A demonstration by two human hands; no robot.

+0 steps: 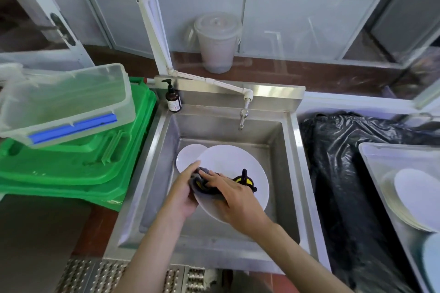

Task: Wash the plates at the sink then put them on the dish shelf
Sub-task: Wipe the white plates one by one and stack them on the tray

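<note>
Head camera looked down into a steel sink, where a large white plate was held tilted above the basin. The left hand gripped the plate's left rim, its fingers curled round the edge and partly under a dark grey cloth. The right hand lay on top of the plate's face with its fingers bent down onto the cloth, pressing it against the plate; a black and yellow strap showed just beyond the knuckles. A smaller white plate lay behind and to the left, partly hidden by the large one, on the sink floor. The tap hung over the basin's rear, fed by a white pipe. A brown pump bottle stood on the sink's back left corner. Left of the sink, a clear plastic bin rested tilted on stacked green crates. To the right sat a black bag, and beyond it a tray holding stacked white plates.
</note>
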